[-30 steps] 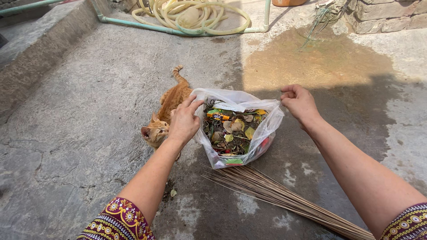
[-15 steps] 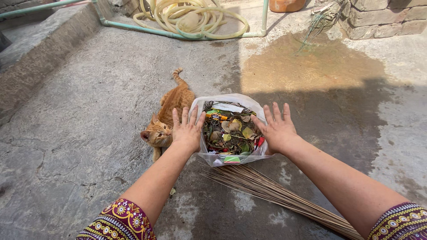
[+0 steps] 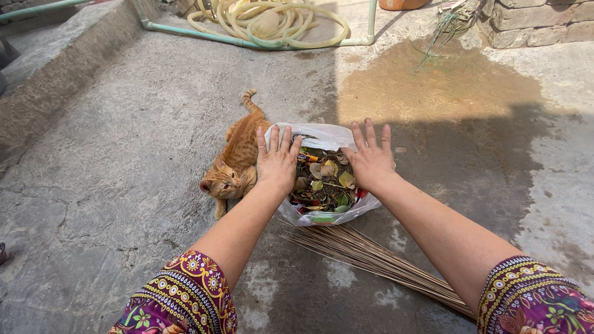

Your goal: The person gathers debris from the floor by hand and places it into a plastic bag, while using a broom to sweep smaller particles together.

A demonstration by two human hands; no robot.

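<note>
Your left hand (image 3: 276, 159) flat on plastic bag (image 3: 322, 137), fingers spread, at bag's 9 o'clock side; your right hand (image 3: 371, 161) flat at 3 o'clock side, fingers spread too; bag sits mid-floor, full of leaves and trash (image 3: 323, 185); orange cat (image 3: 235, 164) touching bag at 9 o'clock; broom sticks (image 3: 371, 260) at 5 o'clock; hose (image 3: 272, 21) at 12 o'clock, well apart.

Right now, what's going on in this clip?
A person is crouched over a clear plastic bag full of dry leaves and scraps of litter on a concrete floor. The left hand and the right hand lie flat, fingers spread, pressing on the two sides of the bag's open top. An orange cat lies against the bag by the left hand. A stick broom lies just below the bag.
</note>
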